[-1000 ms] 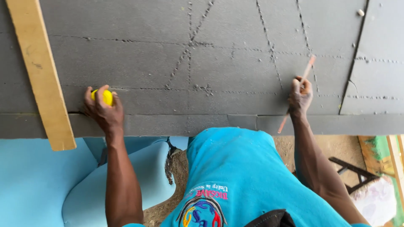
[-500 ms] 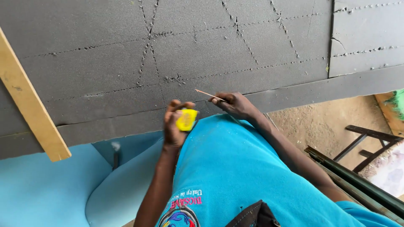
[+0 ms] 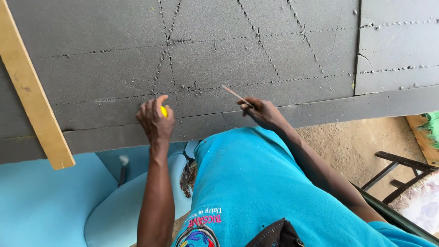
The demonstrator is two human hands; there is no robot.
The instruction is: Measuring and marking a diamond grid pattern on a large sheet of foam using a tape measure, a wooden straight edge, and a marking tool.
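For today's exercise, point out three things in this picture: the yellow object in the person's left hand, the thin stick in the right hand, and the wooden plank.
yellow object (image 3: 163, 111), head view, on the yellow edge showing between the fingers.
thin stick (image 3: 234, 94), head view, on its bare shaft above the hand.
wooden plank (image 3: 29, 93), head view, mid-length on its flat face.

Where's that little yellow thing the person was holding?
The small yellow object is in the left hand, pressed against the dark grey foam sheet near its lower edge, left of the right hand holding a thin stick.
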